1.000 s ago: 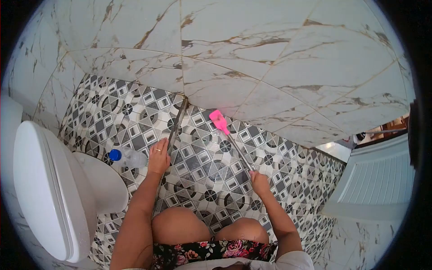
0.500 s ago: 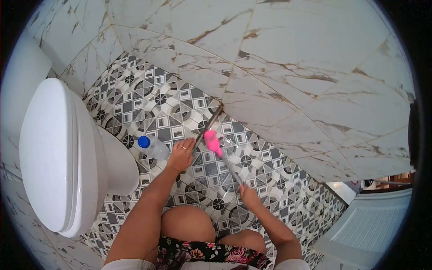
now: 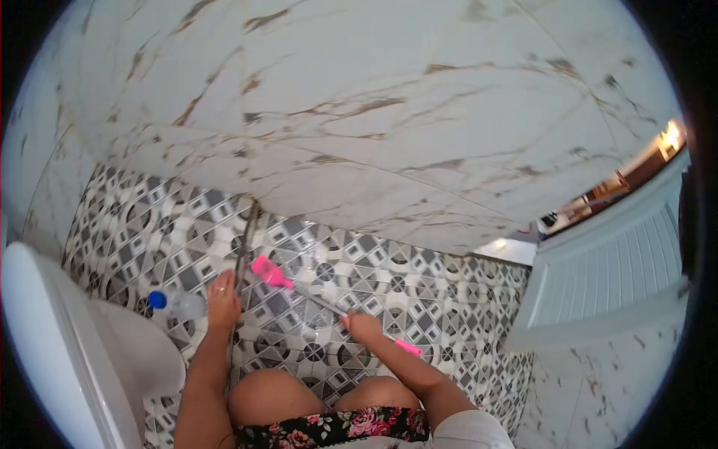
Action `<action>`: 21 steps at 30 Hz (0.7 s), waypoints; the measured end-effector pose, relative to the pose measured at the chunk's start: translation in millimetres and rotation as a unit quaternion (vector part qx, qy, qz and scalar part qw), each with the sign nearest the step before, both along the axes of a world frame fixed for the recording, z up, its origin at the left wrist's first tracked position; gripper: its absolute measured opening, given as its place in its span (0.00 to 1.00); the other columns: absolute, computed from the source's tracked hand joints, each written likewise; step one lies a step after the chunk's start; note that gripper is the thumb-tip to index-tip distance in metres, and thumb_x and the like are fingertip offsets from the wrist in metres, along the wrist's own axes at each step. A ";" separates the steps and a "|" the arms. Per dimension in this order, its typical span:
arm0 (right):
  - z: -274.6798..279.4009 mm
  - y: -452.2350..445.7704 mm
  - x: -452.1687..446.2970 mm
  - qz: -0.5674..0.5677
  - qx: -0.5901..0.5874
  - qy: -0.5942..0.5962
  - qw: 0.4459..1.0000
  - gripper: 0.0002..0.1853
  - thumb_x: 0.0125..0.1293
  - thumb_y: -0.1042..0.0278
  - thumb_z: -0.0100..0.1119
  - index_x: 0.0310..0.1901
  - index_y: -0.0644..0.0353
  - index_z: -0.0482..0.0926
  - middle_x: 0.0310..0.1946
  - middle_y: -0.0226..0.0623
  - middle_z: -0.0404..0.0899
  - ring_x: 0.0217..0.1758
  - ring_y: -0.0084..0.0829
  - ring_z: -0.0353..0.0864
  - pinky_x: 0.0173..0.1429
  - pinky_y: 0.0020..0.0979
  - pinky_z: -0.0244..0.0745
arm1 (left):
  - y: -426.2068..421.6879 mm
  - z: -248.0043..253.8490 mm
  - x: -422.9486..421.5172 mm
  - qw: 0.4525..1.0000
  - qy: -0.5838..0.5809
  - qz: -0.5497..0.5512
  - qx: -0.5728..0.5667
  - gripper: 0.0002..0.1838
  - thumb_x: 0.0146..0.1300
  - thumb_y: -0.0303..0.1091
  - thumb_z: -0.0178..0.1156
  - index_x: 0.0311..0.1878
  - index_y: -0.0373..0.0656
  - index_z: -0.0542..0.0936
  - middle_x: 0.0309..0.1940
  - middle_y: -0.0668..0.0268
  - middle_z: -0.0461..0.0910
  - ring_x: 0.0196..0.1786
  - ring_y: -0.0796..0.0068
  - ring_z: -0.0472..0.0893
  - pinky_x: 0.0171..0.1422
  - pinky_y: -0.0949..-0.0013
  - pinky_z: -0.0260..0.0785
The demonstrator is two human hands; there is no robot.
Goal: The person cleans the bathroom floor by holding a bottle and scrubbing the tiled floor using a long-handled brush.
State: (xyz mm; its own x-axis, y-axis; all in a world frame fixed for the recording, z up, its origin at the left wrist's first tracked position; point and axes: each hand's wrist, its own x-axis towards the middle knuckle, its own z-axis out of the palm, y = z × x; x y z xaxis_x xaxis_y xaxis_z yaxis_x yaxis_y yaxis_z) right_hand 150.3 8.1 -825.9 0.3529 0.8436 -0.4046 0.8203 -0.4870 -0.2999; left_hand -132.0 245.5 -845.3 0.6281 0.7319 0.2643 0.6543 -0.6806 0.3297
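My right hand is closed round the thin grey handle of a long-handled brush. Its pink head rests on the wet-looking patterned floor, and a pink end sticks out behind my wrist. My left hand lies with fingers stretched out at the narrow raised strip that crosses the floor. Just left of that hand, a clear plastic bottle with a blue cap lies on the tiles.
At the left stands a white toilet. A marbled tile wall rises ahead. To the right is a white slatted door, with an opening beside it showing lit things beyond. My bent knees are at the bottom.
My view has swung to the right, showing more of the door and less of the toilet. The brush is now more slanted, its head pointing up-left. Both hands keep their places on brush and floor.
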 end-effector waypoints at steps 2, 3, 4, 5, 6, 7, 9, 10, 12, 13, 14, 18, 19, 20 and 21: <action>-16.9 -13.6 25.3 -0.127 0.024 -0.008 0.992 0.27 0.71 0.47 0.36 0.35 0.66 0.74 0.27 0.58 0.78 0.31 0.55 0.79 0.36 0.52 0.73 | -0.9 2.6 0.7 1.000 0.005 0.003 -0.003 0.33 0.48 0.27 0.54 0.63 0.37 0.65 0.61 0.57 0.65 0.65 0.58 0.64 0.68 0.54 0.53; -28.8 -19.5 42.3 -0.187 0.035 -0.013 0.982 0.27 0.71 0.47 0.35 0.35 0.66 0.75 0.29 0.58 0.78 0.33 0.55 0.80 0.38 0.52 0.73 | -2.8 3.1 0.8 1.000 0.006 0.007 -0.006 0.33 0.48 0.27 0.54 0.63 0.37 0.65 0.61 0.57 0.66 0.65 0.58 0.64 0.68 0.54 0.53; -59.2 -33.1 46.6 -0.152 0.035 -0.013 0.988 0.24 0.71 0.50 0.36 0.36 0.65 0.74 0.29 0.56 0.78 0.32 0.56 0.79 0.37 0.53 0.73 | -3.3 1.8 -1.1 1.000 0.001 -0.001 -0.005 0.32 0.49 0.26 0.53 0.63 0.37 0.65 0.61 0.57 0.65 0.64 0.57 0.63 0.68 0.54 0.53; -65.3 -40.1 30.5 -0.124 0.073 0.013 0.990 0.23 0.70 0.51 0.37 0.38 0.65 0.73 0.29 0.55 0.78 0.32 0.57 0.79 0.38 0.54 0.72 | -2.3 -0.6 -2.9 1.000 -0.007 -0.006 -0.005 0.32 0.50 0.25 0.53 0.63 0.37 0.65 0.62 0.57 0.65 0.64 0.55 0.63 0.67 0.53 0.53; -109.7 -55.8 23.5 -0.087 0.136 0.048 0.986 0.22 0.70 0.51 0.38 0.39 0.64 0.74 0.29 0.55 0.78 0.34 0.57 0.79 0.40 0.54 0.72 | -1.0 -2.1 -0.4 1.000 -0.015 -0.009 -0.001 0.31 0.50 0.24 0.52 0.63 0.38 0.65 0.62 0.57 0.64 0.64 0.54 0.63 0.67 0.53 0.53; -61.4 -53.5 5.1 -0.098 0.023 0.062 0.993 0.22 0.69 0.51 0.38 0.41 0.64 0.73 0.31 0.53 0.79 0.37 0.54 0.79 0.43 0.53 0.72 | -1.3 -1.6 2.3 1.000 -0.021 -0.015 -0.003 0.31 0.50 0.24 0.51 0.63 0.37 0.65 0.62 0.57 0.64 0.63 0.53 0.63 0.67 0.53 0.53; 0.7 -60.4 -4.1 -0.063 -0.061 0.064 0.994 0.21 0.70 0.51 0.38 0.41 0.64 0.73 0.33 0.54 0.79 0.38 0.53 0.80 0.43 0.52 0.72 | -1.5 2.5 -0.9 0.999 -0.022 -0.028 -0.001 0.31 0.51 0.24 0.51 0.63 0.37 0.65 0.61 0.56 0.65 0.63 0.53 0.63 0.67 0.53 0.52; 3.0 -70.1 7.3 -0.062 -0.043 0.043 0.996 0.22 0.70 0.51 0.38 0.42 0.63 0.73 0.33 0.54 0.79 0.39 0.52 0.80 0.43 0.52 0.72 | -1.1 0.7 -0.6 0.998 -0.042 -0.037 0.019 0.30 0.50 0.23 0.51 0.62 0.36 0.66 0.60 0.55 0.66 0.61 0.52 0.65 0.67 0.53 0.52; 0.6 -93.6 38.6 -0.067 -0.017 0.007 0.998 0.22 0.70 0.50 0.37 0.43 0.62 0.73 0.34 0.54 0.80 0.39 0.53 0.80 0.43 0.52 0.72 | 1.1 1.5 2.5 0.998 -0.047 0.000 -0.031 0.28 0.53 0.22 0.51 0.62 0.35 0.66 0.59 0.52 0.66 0.58 0.51 0.68 0.66 0.54 0.55; -4.3 -103.5 49.6 -0.073 -0.014 -0.008 0.997 0.23 0.70 0.49 0.37 0.43 0.61 0.74 0.34 0.53 0.80 0.39 0.53 0.80 0.43 0.53 0.72 | 2.3 3.6 10.4 0.997 -0.051 0.020 -0.059 0.27 0.55 0.22 0.51 0.61 0.35 0.66 0.59 0.51 0.66 0.57 0.50 0.70 0.65 0.55 0.57; -17.7 -108.8 49.8 -0.170 0.013 0.016 0.985 0.23 0.70 0.49 0.37 0.43 0.61 0.74 0.34 0.53 0.80 0.39 0.53 0.80 0.43 0.53 0.72 | 8.9 3.2 27.4 0.974 -0.185 0.020 -0.132 0.25 0.59 0.24 0.52 0.62 0.35 0.66 0.57 0.50 0.68 0.55 0.52 0.73 0.64 0.58 0.59; -64.0 -127.5 -0.1 -0.206 0.054 0.075 0.974 0.22 0.71 0.51 0.36 0.42 0.62 0.74 0.31 0.55 0.79 0.37 0.54 0.80 0.39 0.52 0.73 | -3.9 190.8 118.5 0.852 -0.504 -0.061 -0.124 0.24 0.63 0.26 0.52 0.64 0.36 0.64 0.58 0.54 0.69 0.56 0.60 0.73 0.63 0.61 0.61; -57.2 -129.2 -19.0 -0.126 0.051 0.079 0.987 0.21 0.71 0.52 0.36 0.41 0.62 0.75 0.30 0.56 0.79 0.36 0.55 0.80 0.37 0.52 0.73 | -7.6 248.7 121.6 0.823 -0.553 -0.116 -0.051 0.24 0.63 0.26 0.52 0.63 0.36 0.64 0.58 0.54 0.69 0.56 0.60 0.73 0.62 0.61 0.61; -16.8 -130.1 -28.5 -0.080 -0.024 0.089 0.992 0.22 0.71 0.52 0.36 0.40 0.63 0.75 0.31 0.55 0.79 0.35 0.55 0.80 0.36 0.51 0.74 | -16.1 298.9 115.1 0.785 -0.593 -0.174 0.029 0.24 0.63 0.26 0.51 0.63 0.36 0.64 0.58 0.54 0.69 0.55 0.60 0.73 0.62 0.62 0.62; -12.9 -135.7 -21.9 -0.091 -0.028 0.063 0.993 0.22 0.71 0.52 0.35 0.40 0.63 0.75 0.31 0.54 0.79 0.35 0.54 0.80 0.37 0.51 0.74 | -27.4 348.5 102.8 0.730 -0.625 -0.244 0.129 0.24 0.63 0.26 0.51 0.63 0.36 0.65 0.57 0.55 0.69 0.55 0.61 0.73 0.61 0.62 0.62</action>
State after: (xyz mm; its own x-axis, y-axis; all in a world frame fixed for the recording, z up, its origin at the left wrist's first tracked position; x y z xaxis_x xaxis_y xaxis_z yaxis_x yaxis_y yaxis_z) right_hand 128.4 -127.6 -838.8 0.4415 0.7455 -0.4993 0.6743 -0.6428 -0.3635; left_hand -29.1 218.1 -496.8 -0.0525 0.3263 0.9438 -0.3901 -0.8767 0.2814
